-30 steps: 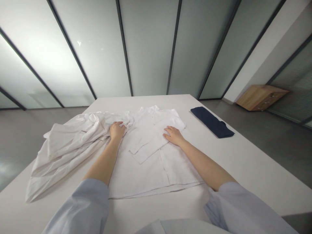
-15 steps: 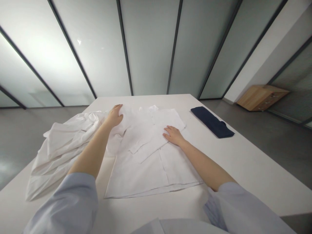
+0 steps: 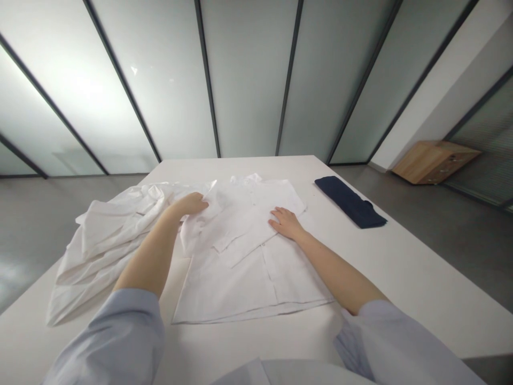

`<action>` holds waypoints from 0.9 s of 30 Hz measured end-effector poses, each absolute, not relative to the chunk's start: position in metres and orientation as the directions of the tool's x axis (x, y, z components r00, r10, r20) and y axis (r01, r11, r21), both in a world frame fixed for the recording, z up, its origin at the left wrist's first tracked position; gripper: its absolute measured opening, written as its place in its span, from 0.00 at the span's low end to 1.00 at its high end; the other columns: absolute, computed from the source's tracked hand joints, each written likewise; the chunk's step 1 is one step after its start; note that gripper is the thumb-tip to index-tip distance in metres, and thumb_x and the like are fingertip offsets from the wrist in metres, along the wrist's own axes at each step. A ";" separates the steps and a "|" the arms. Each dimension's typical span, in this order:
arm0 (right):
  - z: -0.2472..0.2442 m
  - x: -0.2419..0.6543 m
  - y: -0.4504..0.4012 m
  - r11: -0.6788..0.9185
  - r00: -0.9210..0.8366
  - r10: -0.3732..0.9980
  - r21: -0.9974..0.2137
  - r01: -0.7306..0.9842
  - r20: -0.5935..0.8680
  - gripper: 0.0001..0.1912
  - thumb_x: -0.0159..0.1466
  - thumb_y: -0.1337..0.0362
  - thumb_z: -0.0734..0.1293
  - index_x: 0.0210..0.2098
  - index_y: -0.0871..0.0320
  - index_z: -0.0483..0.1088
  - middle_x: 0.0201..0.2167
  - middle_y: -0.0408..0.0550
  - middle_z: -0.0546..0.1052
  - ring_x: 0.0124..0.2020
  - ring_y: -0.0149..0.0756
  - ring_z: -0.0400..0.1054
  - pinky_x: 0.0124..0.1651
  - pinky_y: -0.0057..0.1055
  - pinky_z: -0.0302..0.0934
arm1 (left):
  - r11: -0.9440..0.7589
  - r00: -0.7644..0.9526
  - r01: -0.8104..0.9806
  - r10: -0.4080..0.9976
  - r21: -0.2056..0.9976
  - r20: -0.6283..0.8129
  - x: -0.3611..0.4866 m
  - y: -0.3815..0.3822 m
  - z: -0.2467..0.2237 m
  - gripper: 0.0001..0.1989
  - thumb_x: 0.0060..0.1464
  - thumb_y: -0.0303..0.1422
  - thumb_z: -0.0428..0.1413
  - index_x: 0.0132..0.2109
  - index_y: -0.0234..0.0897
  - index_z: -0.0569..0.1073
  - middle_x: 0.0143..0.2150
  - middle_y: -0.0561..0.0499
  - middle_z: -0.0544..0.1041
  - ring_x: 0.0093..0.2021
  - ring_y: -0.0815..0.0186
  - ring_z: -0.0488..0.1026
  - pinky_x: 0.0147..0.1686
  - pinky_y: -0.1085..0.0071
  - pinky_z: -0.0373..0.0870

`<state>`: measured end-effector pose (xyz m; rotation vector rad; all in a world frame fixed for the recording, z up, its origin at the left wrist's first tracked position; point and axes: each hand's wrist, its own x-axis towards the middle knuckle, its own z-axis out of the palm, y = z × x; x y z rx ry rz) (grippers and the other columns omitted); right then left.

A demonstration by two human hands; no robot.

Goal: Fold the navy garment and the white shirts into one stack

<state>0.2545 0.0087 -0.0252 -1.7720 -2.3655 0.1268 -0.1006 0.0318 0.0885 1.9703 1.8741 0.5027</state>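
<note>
A white shirt (image 3: pixel 240 283) lies spread on the white table, its collar at the far end and one sleeve folded across its front. My left hand (image 3: pixel 193 203) is closed on the shirt's left side near the shoulder, pinching the white fabric. Flat on the shirt's right half rests my right hand (image 3: pixel 284 222), fingers spread, holding nothing. To the left, a crumpled pile of white cloth (image 3: pixel 104 240) lies beside the shirt, partly behind my left forearm.
A folded dark blue cloth (image 3: pixel 348 200) lies on the right part of the white table (image 3: pixel 401 278). Frosted glass panels stand beyond the table. A wooden cabinet (image 3: pixel 433 160) is on the floor at the far right.
My left hand has come nearer along the shirt's left side and its fingers have closed on the fabric, which is now lifted a little. My right hand has stayed in place.
</note>
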 end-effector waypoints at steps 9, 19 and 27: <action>0.001 0.235 0.007 0.342 -0.277 0.940 -0.539 0.770 0.200 0.21 0.67 0.55 0.58 0.55 0.57 0.68 0.56 0.55 0.70 0.57 0.40 0.63 0.59 0.38 0.55 | -0.062 0.041 -0.078 0.997 0.995 0.066 -0.037 0.028 0.108 0.09 0.43 0.33 0.56 0.33 0.35 0.67 0.28 0.51 0.74 0.30 0.67 0.74 0.34 0.69 0.73; 0.019 0.133 -0.008 0.061 -0.304 0.952 -0.995 0.073 0.036 0.05 0.58 0.65 0.62 0.27 0.55 0.68 0.30 0.43 0.77 0.38 0.39 0.71 0.47 0.36 0.64 | -0.168 0.240 0.176 0.963 0.970 0.123 0.011 0.008 0.067 0.24 0.57 0.39 0.49 0.59 0.36 0.63 0.56 0.42 0.72 0.52 0.60 0.72 0.49 0.64 0.68; 0.090 0.089 0.007 -0.237 -0.279 0.951 -0.892 -0.385 -0.132 0.04 0.61 0.65 0.57 0.29 0.54 0.60 0.22 0.41 0.72 0.30 0.35 0.70 0.36 0.30 0.66 | -0.148 -0.372 0.299 0.892 0.943 0.258 -0.044 0.014 0.058 0.19 0.61 0.40 0.37 0.45 0.38 0.69 0.43 0.49 0.76 0.44 0.65 0.73 0.41 0.72 0.70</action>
